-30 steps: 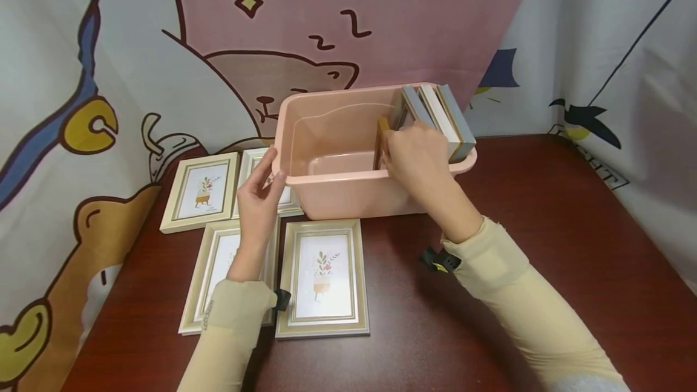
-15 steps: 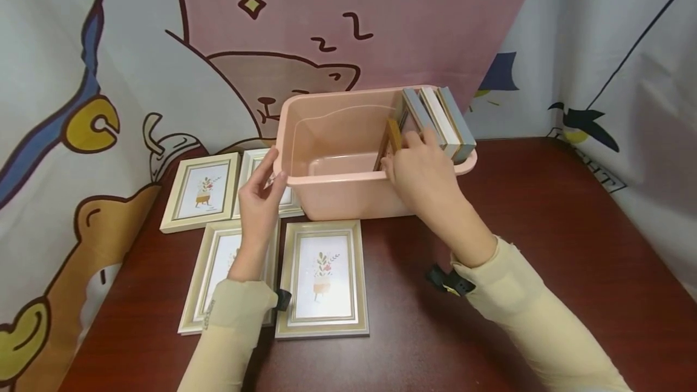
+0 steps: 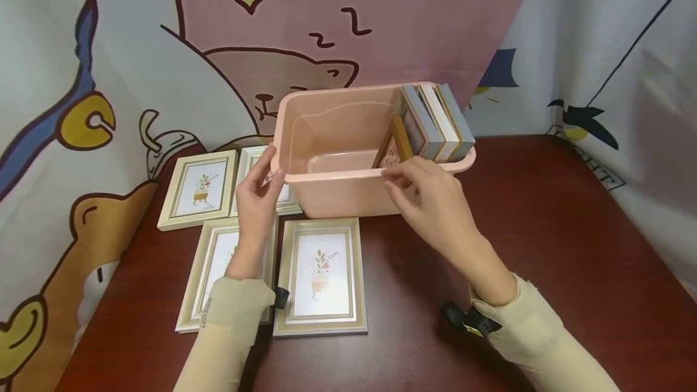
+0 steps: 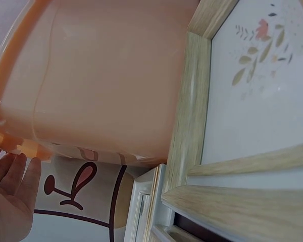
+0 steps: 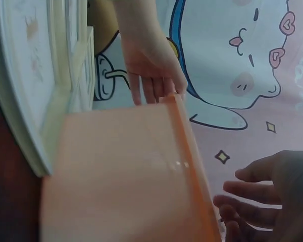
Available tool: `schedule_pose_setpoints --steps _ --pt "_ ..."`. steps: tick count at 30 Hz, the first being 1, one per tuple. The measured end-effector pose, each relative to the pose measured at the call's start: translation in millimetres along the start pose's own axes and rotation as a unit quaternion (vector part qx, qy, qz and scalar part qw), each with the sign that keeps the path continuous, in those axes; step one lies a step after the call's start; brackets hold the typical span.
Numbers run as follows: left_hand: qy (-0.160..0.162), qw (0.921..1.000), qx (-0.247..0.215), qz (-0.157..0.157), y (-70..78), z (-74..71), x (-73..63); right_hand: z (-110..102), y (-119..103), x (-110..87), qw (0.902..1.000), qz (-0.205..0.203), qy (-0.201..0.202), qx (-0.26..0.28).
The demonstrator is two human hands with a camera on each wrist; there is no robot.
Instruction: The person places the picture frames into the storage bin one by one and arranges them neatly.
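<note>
A pink plastic bin stands on the table. My left hand holds its left rim, with the thumb in front; the left wrist view shows the fingers at the rim's underside. Inside, a small brown-edged photo frame leans toward several upright grey and white frames packed at the right end. Over the front rim, just in front of the brown frame, hovers my right hand, fingers loosely bent and nothing held. In the right wrist view its fingers are spread beside the rim.
Several cream and white picture frames with plant prints lie flat left and front of the bin: one at the far left, one in front, one under my left forearm. A printed curtain hangs behind the dark table.
My right hand has let go of the brown frame and drawn back toward me, out of the bin. The frame now leans to the right. The left hand stays on the rim.
</note>
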State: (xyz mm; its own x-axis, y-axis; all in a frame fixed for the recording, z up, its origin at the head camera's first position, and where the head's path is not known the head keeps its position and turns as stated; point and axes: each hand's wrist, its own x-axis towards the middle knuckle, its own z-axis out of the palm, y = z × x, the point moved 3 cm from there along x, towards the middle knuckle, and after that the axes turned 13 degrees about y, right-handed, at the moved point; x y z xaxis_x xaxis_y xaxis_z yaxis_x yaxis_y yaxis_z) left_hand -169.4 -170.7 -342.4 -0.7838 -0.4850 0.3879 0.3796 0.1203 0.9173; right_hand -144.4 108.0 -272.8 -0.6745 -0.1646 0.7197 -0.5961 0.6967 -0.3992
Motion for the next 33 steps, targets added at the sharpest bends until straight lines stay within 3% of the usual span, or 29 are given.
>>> schedule_pose_setpoints --steps 6,12,22,28,33 --pt "0.002 1.0000 0.004 0.002 1.2 1.1 0.1 19 12 -19.8 0.9925 0.063 -0.090 0.054" --pt "0.000 1.0000 0.006 -0.001 0.7 1.1 0.3 48 29 -40.7 0.9712 0.126 -0.169 0.112" --pt "0.001 0.9999 0.013 -0.002 1.4 1.0 -1.3 79 45 -64.8 0.9351 0.196 -0.247 0.161" --pt "0.003 0.9999 0.011 -0.001 3.2 1.1 -2.0 94 44 -73.0 0.9192 0.217 -0.288 0.159" --pt "0.003 0.9999 0.014 -0.003 3.7 0.8 -2.0 104 40 -76.0 0.9169 0.220 -0.310 0.123"
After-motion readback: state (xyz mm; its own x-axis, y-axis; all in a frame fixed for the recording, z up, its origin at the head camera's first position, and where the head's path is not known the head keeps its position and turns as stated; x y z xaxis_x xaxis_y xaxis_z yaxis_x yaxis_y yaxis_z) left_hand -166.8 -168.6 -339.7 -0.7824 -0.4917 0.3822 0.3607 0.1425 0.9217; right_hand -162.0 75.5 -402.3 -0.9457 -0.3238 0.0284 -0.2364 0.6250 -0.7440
